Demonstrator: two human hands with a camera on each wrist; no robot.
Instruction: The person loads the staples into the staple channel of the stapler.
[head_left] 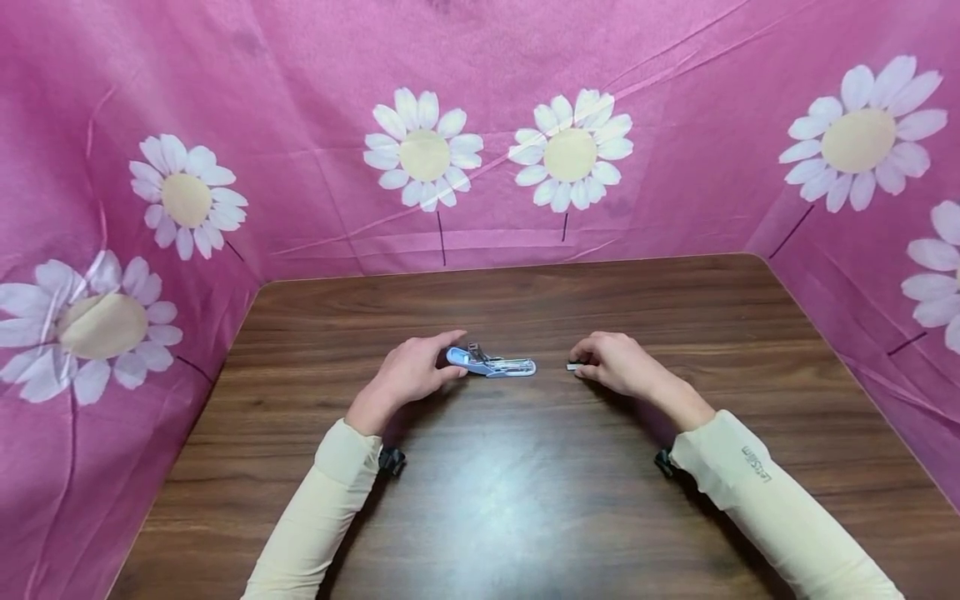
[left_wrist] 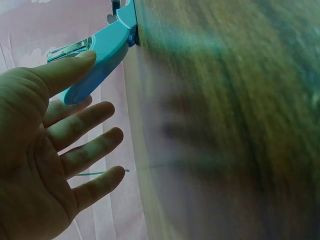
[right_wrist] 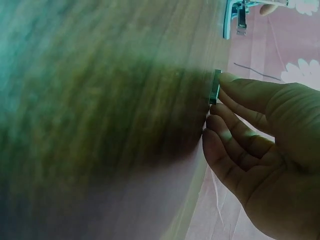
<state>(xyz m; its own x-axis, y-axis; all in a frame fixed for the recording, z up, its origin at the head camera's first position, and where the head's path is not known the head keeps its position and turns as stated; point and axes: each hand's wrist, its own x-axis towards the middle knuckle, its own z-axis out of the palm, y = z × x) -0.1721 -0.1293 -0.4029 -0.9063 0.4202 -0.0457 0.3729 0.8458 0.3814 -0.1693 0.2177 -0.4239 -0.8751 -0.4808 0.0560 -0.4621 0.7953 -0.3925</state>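
A light-blue stapler (head_left: 492, 365) lies opened out on the table, its top swung back to the left and the metal tray showing. My left hand (head_left: 411, 369) holds the raised end of the stapler between thumb and index finger. In the left wrist view the thumb (left_wrist: 75, 67) lies along the stapler's blue body (left_wrist: 107, 47), while the other fingers are spread apart from it. To the right of the stapler, my right hand (head_left: 617, 364) pinches a short strip of staples (head_left: 573, 367) at the table top. The strip (right_wrist: 215, 87) also shows at the fingertips in the right wrist view.
The brown wood-grain table (head_left: 480, 517) has rounded far corners. Pink cloth (head_left: 315, 200) with white daisies hangs behind it and along both sides. A glare spot (head_left: 480, 483) shines on the table between the forearms.
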